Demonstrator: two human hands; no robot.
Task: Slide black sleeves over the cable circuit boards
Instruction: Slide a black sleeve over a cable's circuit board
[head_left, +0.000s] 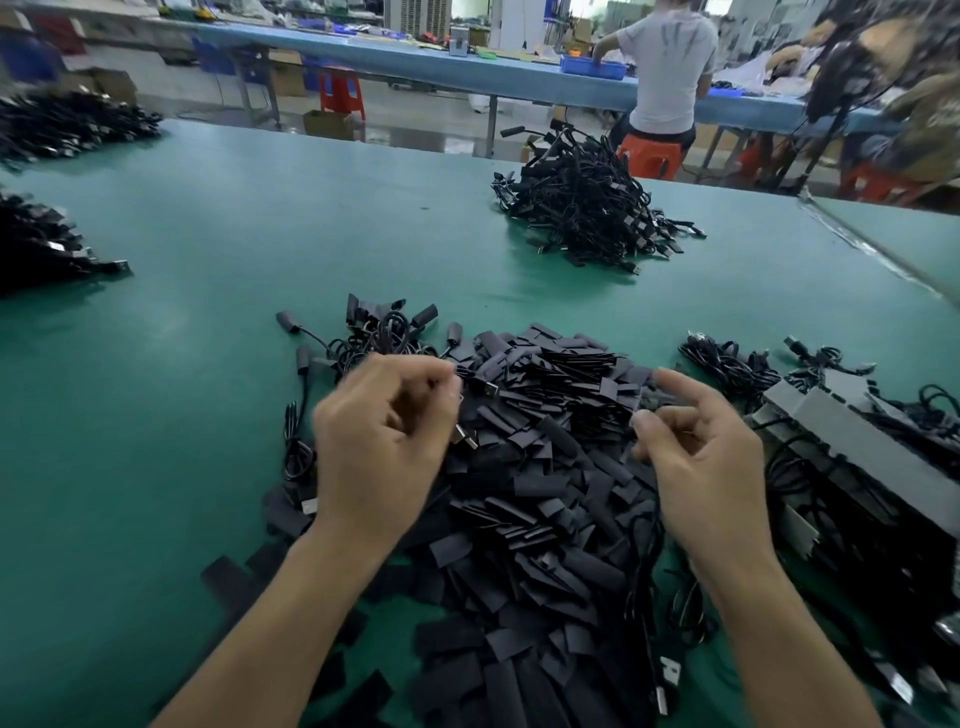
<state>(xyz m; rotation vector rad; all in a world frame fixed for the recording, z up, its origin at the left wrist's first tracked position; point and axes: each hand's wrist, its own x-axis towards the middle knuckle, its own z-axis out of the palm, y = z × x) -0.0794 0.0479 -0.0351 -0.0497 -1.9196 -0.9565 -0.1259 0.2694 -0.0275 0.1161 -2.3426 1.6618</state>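
Left hand (384, 436) pinches cable (467, 440) over sleeve pile (545, 493) at near edge of table (156, 415), ready to sleeve; right hand (701, 457) half-curled, grip unclear.

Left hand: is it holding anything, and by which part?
The left hand seems to pinch a cable just behind its metal plug; motion blur hides the exact grip.

Motion blurs the left grip (384, 441); whether it pinches anything cannot be told. The right grip (711, 457) curls over its own hold, hiding it. Forearms cover part of the sleeves (545, 467) below both grips. Right of them, the grey tray (857, 431) is cut off.
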